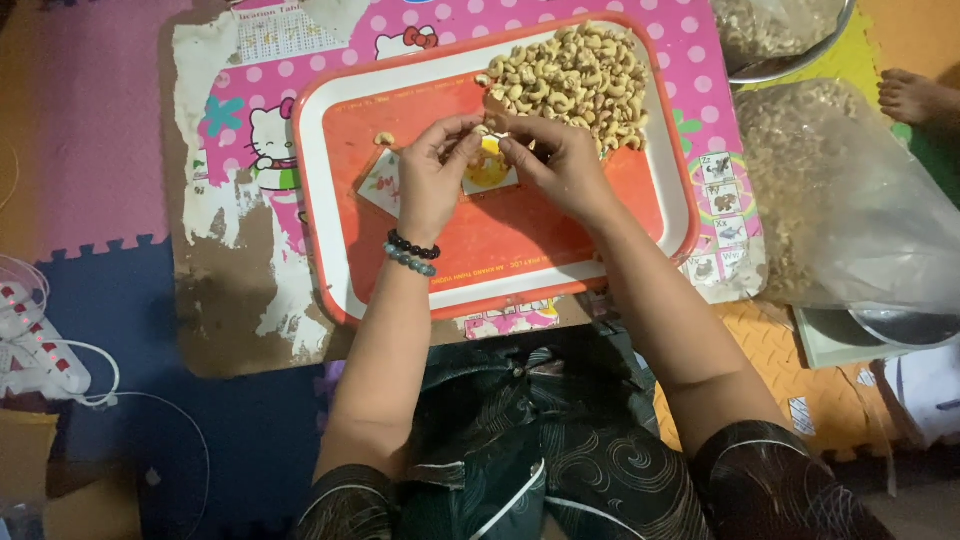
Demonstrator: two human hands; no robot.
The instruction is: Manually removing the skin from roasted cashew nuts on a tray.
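Working over the orange tray [345, 200], the left hand [430, 180] and right hand [560, 160] meet fingertip to fingertip, pinching what appears to be one cashew. The cashew pile [575, 75] sits just beyond, within easy reach. A plastic bag [850, 200] lies alongside.

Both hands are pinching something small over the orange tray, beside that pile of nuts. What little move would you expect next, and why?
Probably the left hand drops its nut by the lone nut, as both hands meet at the edge of the pile on the tray.
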